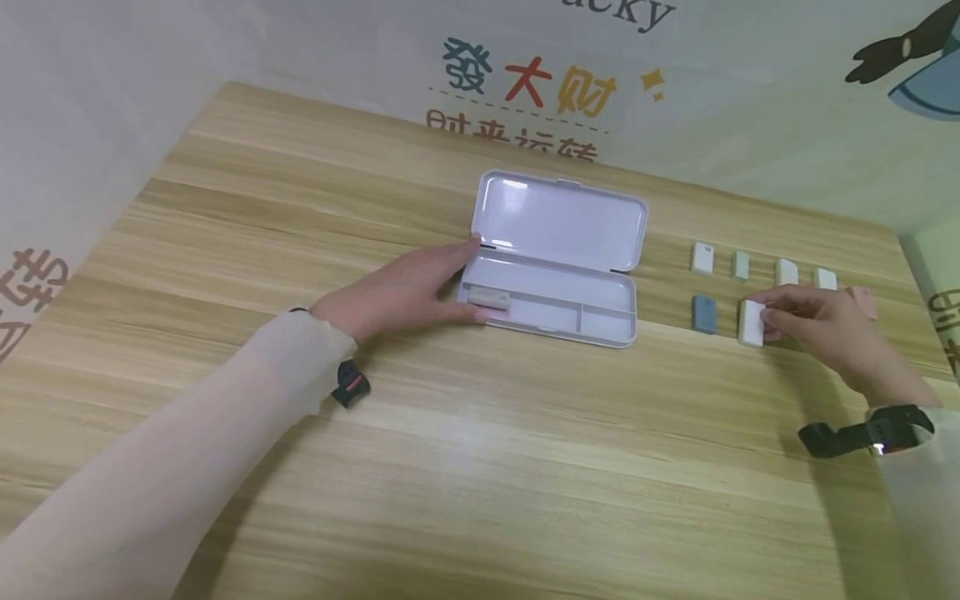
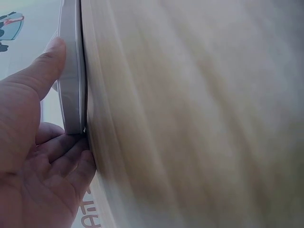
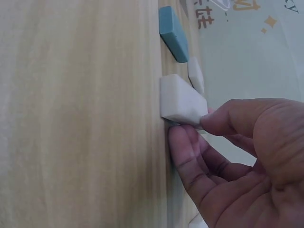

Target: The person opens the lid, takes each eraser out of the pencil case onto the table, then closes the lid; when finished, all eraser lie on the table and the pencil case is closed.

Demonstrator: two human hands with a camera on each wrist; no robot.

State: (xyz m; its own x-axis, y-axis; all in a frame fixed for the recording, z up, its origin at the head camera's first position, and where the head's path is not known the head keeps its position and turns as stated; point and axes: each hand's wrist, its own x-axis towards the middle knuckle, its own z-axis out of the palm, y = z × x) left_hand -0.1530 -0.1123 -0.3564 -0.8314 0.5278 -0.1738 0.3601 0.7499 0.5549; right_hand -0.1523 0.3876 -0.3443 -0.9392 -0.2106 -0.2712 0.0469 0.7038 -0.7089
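Note:
A white pencil case (image 1: 551,315) lies on the wooden table with its lid (image 1: 562,221) swung up at the back. My left hand (image 1: 405,292) holds the case at its left end, thumb on the front wall (image 2: 71,85) and fingers bent around the end. Inside the case, a beige eraser (image 1: 489,297) lies in the left part of the front compartment. On the right, my right hand (image 1: 828,329) pinches a white eraser (image 3: 183,99) between thumb and fingers, close over the table. Left of that eraser sits a blue eraser (image 1: 704,314).
Behind the right hand stand more erasers: a white one (image 1: 702,257), a pale green one (image 1: 741,265) and two other white ones, one (image 1: 786,272) partly hidden. A pink eraser (image 1: 866,302) shows past the knuckles. A printed cloth (image 1: 337,67) hangs along the table's back edge.

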